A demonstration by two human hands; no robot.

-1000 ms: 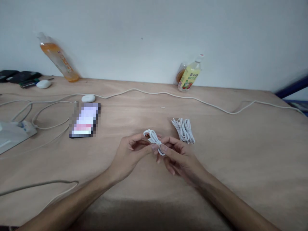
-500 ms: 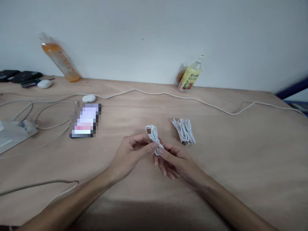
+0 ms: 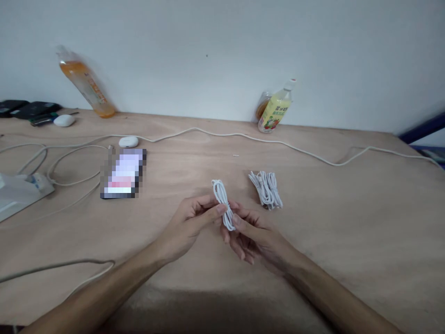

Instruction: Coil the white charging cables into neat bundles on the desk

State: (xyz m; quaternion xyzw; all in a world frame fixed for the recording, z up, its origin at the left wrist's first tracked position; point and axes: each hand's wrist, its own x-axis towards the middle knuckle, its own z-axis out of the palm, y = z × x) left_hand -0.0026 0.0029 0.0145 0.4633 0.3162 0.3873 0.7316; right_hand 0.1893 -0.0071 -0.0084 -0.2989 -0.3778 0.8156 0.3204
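Note:
A small coiled white cable (image 3: 222,202) is held between both hands just above the wooden table (image 3: 347,232). My left hand (image 3: 189,222) pinches the bundle's middle with thumb and forefinger. My right hand (image 3: 252,229) grips its lower end from the right, fingers curled. A second coiled white cable (image 3: 266,189) lies flat on the table a short way to the right of the held one, untouched.
A phone (image 3: 122,174) lies left of centre, with a white earbud case (image 3: 128,141) behind it. A long white cord (image 3: 243,136) crosses the table. A yellow-labelled bottle (image 3: 274,107) and an orange bottle (image 3: 83,83) lean on the wall. A white power strip (image 3: 21,191) sits far left.
The held bundle has turned from slanting to nearly upright, and my fingers have shifted along it. Both hands stay in about the same place.

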